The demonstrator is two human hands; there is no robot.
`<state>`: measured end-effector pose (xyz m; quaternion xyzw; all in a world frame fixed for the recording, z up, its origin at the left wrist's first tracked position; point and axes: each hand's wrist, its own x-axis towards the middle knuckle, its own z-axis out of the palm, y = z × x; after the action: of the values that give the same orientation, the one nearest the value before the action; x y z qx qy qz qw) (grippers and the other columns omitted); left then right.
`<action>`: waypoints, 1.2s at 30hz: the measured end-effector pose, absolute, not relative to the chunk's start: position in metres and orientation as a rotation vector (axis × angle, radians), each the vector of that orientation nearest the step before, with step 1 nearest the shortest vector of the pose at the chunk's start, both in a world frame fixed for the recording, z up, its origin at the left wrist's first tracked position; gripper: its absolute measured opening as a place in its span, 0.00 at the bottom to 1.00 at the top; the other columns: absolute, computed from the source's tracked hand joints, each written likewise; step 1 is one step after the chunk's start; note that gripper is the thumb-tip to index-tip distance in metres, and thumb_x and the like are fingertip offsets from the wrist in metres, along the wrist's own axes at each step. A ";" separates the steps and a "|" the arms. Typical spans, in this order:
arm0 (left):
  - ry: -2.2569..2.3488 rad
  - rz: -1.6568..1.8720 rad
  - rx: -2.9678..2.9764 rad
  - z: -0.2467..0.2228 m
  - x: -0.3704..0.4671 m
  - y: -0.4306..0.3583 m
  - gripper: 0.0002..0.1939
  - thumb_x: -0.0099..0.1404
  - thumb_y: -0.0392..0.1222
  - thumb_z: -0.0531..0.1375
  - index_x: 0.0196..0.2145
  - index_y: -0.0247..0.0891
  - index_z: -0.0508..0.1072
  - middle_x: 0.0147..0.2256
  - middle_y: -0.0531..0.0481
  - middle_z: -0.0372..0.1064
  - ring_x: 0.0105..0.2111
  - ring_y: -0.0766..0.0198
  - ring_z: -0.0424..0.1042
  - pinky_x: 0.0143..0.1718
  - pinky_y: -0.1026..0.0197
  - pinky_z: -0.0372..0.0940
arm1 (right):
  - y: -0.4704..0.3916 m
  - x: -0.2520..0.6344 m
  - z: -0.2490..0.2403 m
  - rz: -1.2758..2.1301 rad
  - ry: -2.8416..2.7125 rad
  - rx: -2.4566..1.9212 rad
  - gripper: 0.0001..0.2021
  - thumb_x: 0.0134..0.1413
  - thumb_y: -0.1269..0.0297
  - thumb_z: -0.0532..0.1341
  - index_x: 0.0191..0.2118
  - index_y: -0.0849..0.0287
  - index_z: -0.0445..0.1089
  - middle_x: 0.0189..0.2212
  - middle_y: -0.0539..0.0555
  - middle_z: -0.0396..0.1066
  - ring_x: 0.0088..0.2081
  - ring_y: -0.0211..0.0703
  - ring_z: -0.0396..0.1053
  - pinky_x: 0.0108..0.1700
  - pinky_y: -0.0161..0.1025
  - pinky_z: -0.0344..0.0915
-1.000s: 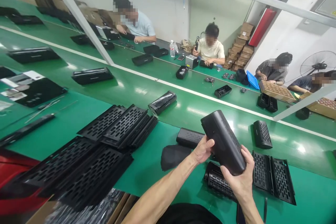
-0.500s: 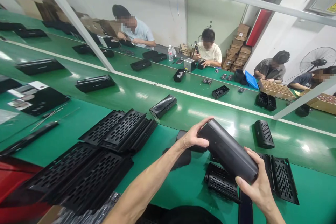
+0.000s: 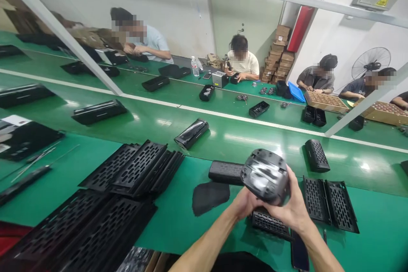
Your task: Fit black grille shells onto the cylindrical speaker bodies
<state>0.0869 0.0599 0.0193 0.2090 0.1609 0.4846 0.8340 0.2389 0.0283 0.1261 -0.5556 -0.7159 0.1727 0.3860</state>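
A black speaker-like housing (image 3: 265, 174) is held up over the green bench, its end face with a shiny recessed middle turned toward the camera. My left hand (image 3: 247, 204) grips it from below on the left, fingers partly hidden behind it. Around its right side and underside wraps my right hand (image 3: 291, 204). Beneath my hands lies a black slotted part (image 3: 270, 224). To the left, a flat dark piece (image 3: 210, 197) rests on the bench, below a black slotted housing (image 3: 225, 171).
Stacks of black perforated panels (image 3: 127, 168) cover the left of the bench. Two more perforated panels (image 3: 341, 206) lie at right, near a dark phone-like slab (image 3: 299, 253). Beyond, a green conveyor (image 3: 153, 114) carries black housings; several people work across it behind slanted metal posts.
Both hands have turned the housing from its long side to its end face, with my left hand now lower beneath it. The camera view has shifted slightly right.
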 end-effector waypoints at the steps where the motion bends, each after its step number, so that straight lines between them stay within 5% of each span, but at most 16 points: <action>1: 0.394 1.099 0.478 0.022 0.077 0.060 0.32 0.63 0.65 0.65 0.57 0.44 0.75 0.59 0.39 0.73 0.64 0.41 0.66 0.57 0.42 0.68 | 0.031 0.243 0.131 0.379 -1.884 -1.426 0.48 0.45 0.57 0.71 0.72 0.51 0.54 0.62 0.61 0.66 0.61 0.66 0.66 0.57 0.63 0.70; 5: 0.501 1.256 0.830 0.049 0.030 0.066 0.54 0.49 0.59 0.77 0.69 0.49 0.62 0.73 0.42 0.50 0.71 0.40 0.50 0.66 0.45 0.59 | 0.035 0.254 0.151 0.074 -2.300 -1.510 0.47 0.41 0.67 0.68 0.71 0.51 0.58 0.58 0.64 0.70 0.56 0.67 0.69 0.57 0.65 0.67; 9: 0.686 1.210 1.140 0.066 0.019 0.069 0.51 0.45 0.46 0.79 0.66 0.42 0.69 0.67 0.38 0.60 0.68 0.37 0.56 0.70 0.45 0.50 | 0.037 0.256 0.151 0.123 -2.414 -1.580 0.48 0.41 0.65 0.71 0.71 0.51 0.58 0.58 0.65 0.70 0.57 0.70 0.69 0.57 0.67 0.66; 14: 0.679 1.237 1.064 0.059 0.013 0.065 0.48 0.49 0.50 0.76 0.65 0.41 0.67 0.57 0.40 0.69 0.57 0.42 0.68 0.60 0.50 0.62 | 0.021 0.289 0.133 0.533 -2.040 -1.636 0.55 0.48 0.46 0.74 0.76 0.45 0.44 0.74 0.61 0.49 0.73 0.69 0.48 0.69 0.69 0.53; 18: 0.631 1.250 1.013 0.052 0.008 0.063 0.46 0.49 0.52 0.75 0.64 0.42 0.67 0.53 0.44 0.71 0.51 0.48 0.70 0.53 0.55 0.65 | -0.001 0.306 0.115 0.931 -1.688 -1.522 0.61 0.46 0.33 0.70 0.76 0.47 0.37 0.74 0.66 0.49 0.72 0.69 0.53 0.67 0.67 0.58; 25: 0.658 1.275 0.957 0.039 0.019 0.066 0.43 0.50 0.52 0.73 0.62 0.42 0.70 0.59 0.43 0.69 0.55 0.44 0.68 0.56 0.53 0.63 | -0.012 0.290 0.112 0.775 -1.565 -1.570 0.34 0.51 0.45 0.71 0.60 0.52 0.66 0.63 0.61 0.65 0.65 0.64 0.63 0.65 0.57 0.63; 28: 0.684 1.247 0.882 0.037 0.021 0.068 0.44 0.50 0.52 0.73 0.63 0.41 0.69 0.58 0.43 0.71 0.55 0.44 0.69 0.57 0.52 0.63 | -0.010 0.288 0.112 0.769 -1.540 -1.604 0.32 0.53 0.44 0.69 0.60 0.52 0.66 0.61 0.60 0.67 0.62 0.63 0.67 0.63 0.55 0.65; 33: 0.733 1.228 0.803 0.035 0.018 0.065 0.45 0.50 0.52 0.73 0.64 0.40 0.70 0.55 0.43 0.74 0.55 0.44 0.71 0.59 0.53 0.62 | -0.015 0.285 0.111 0.890 -1.591 -1.614 0.48 0.48 0.41 0.71 0.70 0.51 0.53 0.68 0.62 0.59 0.66 0.64 0.62 0.65 0.56 0.62; 36: 0.767 1.229 0.790 0.032 0.019 0.062 0.45 0.51 0.54 0.73 0.64 0.40 0.70 0.57 0.43 0.73 0.58 0.42 0.69 0.62 0.51 0.60 | -0.016 0.281 0.107 0.858 -1.535 -1.627 0.41 0.49 0.43 0.71 0.65 0.52 0.60 0.64 0.61 0.62 0.62 0.62 0.65 0.62 0.54 0.65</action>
<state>0.0186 0.0622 0.0325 0.3517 0.3413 0.5470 0.6787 0.2805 -0.0159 0.1069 -0.6323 -0.5968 0.3337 0.3643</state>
